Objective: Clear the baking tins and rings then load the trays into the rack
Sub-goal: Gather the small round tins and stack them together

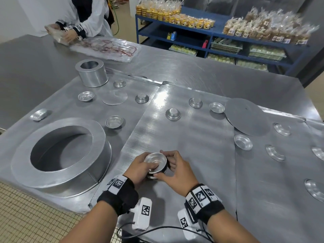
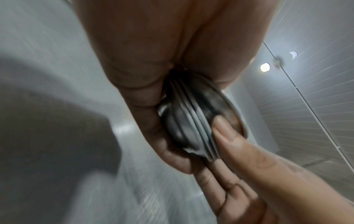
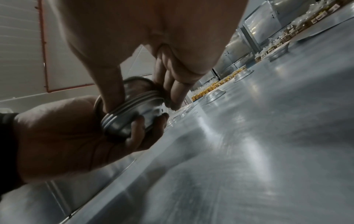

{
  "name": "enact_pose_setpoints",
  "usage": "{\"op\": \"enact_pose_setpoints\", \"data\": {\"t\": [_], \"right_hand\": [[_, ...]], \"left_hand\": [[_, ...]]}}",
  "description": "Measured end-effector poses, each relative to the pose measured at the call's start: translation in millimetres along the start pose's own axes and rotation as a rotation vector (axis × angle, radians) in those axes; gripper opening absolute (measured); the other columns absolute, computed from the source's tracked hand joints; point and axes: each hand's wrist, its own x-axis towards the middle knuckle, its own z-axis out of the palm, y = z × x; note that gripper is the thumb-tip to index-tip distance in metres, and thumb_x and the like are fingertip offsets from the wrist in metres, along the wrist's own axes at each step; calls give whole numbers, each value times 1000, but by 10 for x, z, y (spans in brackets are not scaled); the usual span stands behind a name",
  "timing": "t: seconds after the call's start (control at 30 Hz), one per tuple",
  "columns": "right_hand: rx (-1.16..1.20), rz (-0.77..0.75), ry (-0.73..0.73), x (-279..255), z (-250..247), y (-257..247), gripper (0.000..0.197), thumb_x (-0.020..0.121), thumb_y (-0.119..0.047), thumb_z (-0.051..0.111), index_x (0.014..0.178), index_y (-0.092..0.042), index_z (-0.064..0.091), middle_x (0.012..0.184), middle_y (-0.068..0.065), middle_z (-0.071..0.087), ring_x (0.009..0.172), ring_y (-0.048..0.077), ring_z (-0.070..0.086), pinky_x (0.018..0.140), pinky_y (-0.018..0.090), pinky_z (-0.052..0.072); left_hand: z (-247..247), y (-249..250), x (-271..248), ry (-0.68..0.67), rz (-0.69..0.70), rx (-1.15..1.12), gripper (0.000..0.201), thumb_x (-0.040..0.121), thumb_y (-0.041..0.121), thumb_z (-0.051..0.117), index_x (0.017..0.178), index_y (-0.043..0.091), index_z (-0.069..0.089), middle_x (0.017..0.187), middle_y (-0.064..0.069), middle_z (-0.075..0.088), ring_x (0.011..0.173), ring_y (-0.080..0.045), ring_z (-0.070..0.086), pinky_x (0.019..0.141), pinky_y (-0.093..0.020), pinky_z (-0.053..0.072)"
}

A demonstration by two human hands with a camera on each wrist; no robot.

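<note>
We hold a small stack of tart tins (image 1: 155, 163) just above the middle tray (image 1: 184, 137), near its front edge. The stack sits open side up; the wrist views show approx. three or four nested rims.

Our left hand (image 1: 140, 168) cups the stack from below and the side, fingers curled under the bottom tin, thumb over the near rim. Our right hand (image 1: 177, 170) pinches the rims from the other side, thumb at the front and fingertips (image 3: 175, 91) at the back. So both hands are clamped on the stack.

Loose small tins (image 1: 173, 114) lie scattered over the trays, some upside down, some open side up, e.g. one (image 1: 243, 142) to the right of our hands. A flat round disc (image 1: 246, 116) lies across the seam between the middle tray and the right tray (image 1: 280, 190). The left tray (image 1: 122, 137) carries a big ring tin (image 1: 59, 153) at front left, a smaller ring tin (image 1: 92, 72) at the back, and a small disc (image 1: 114, 97) between small tins.

The trays rest on a steel table (image 1: 192, 67). Further back, a second person's hands (image 1: 70, 35) handle plastic bags (image 1: 105, 48) at the table's far edge. A blue shelf unit (image 1: 219, 32) behind holds bagged baked goods.
</note>
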Motion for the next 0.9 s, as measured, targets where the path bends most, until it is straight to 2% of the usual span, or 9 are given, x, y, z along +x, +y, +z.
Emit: {"op": "enact_pose_setpoints", "data": {"t": [0.1,0.27,0.33,0.4,0.53,0.67,0.77,0.9], "right_hand": [[60,41,-57,32,3,75,67,66,-15,89,123,-20,54,131,-11,62,123,0,57,107,26,45],[47,101,-194,211,-60,61,69,66,-10,91,127,-17,59,126,2,66,120,4,60,107,25,45],[-11,108,-256,329,-119,28,70,63,-10,92,125,-16,62,124,3,67,118,7,62,106,26,47],[-112,95,-283,473,-182,-16,65,63,-9,91,122,-17,64,120,1,68,114,8,64,103,27,49],[-507,30,-192,876,-300,-89,51,77,-20,82,125,-14,64,115,3,68,103,13,65,96,34,54],[-735,41,-77,1358,-437,-54,48,83,-29,77,125,-10,63,124,8,63,108,20,63,96,28,48],[-858,72,-10,1689,-532,-28,48,86,-29,73,128,-9,61,129,12,58,119,27,57,103,34,45],[-994,130,20,2117,-624,19,55,87,-31,70,132,-4,55,132,18,52,124,35,50,105,36,40]], "left_hand": [[-92,-16,29,31,21,1,47,65,9,68,112,4,64,92,-16,69,83,-29,66,69,-38,55],[-214,-30,102,107,52,65,43,64,9,66,107,5,64,94,-18,68,90,-33,64,89,-58,52],[-253,-26,128,128,54,78,40,64,7,66,105,6,64,92,-18,68,89,-34,65,88,-67,52],[-274,5,137,137,49,82,35,69,2,67,103,6,64,92,-20,66,88,-37,64,82,-70,52],[-302,48,217,140,41,96,24,88,-15,58,101,5,61,93,-21,62,83,-39,62,74,-72,53],[-362,107,309,147,58,134,25,88,-14,60,98,9,63,92,-19,63,85,-36,62,73,-71,53],[-409,143,375,137,74,148,27,87,-13,60,97,11,64,88,-16,64,83,-34,62,74,-69,55],[-473,174,470,144,63,147,26,86,-9,63,94,16,65,88,-15,65,84,-34,63,75,-67,56]]}}
